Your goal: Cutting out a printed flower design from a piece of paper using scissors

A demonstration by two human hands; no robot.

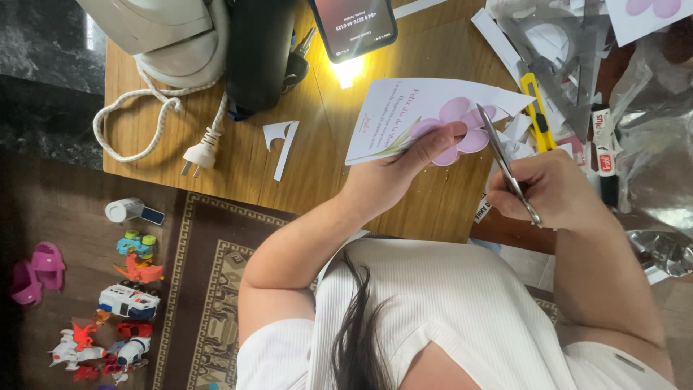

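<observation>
Right now a white paper sheet printed with a pale purple flower is held above the wooden table, near its front edge and toward the right side. The left hand pinches the sheet, thumb pressed flat on the flower's petals and the other fingers hidden beneath the paper. Just beside it, the right hand is closed around the handles of a pair of scissors, whose blades point up at the flower's right edge and touch the paper there. Whether the blades are parted I cannot tell.

Farther right a yellow utility knife lies among paper scraps, with a clear set square beyond it and a glue stick at the right edge. A small white offcut lies left of the sheet. At the back edge sits a phone with its screen lit, and toward the back left corner a white plug on a braided cord. Toys are scattered on the floor beside a patterned rug.
</observation>
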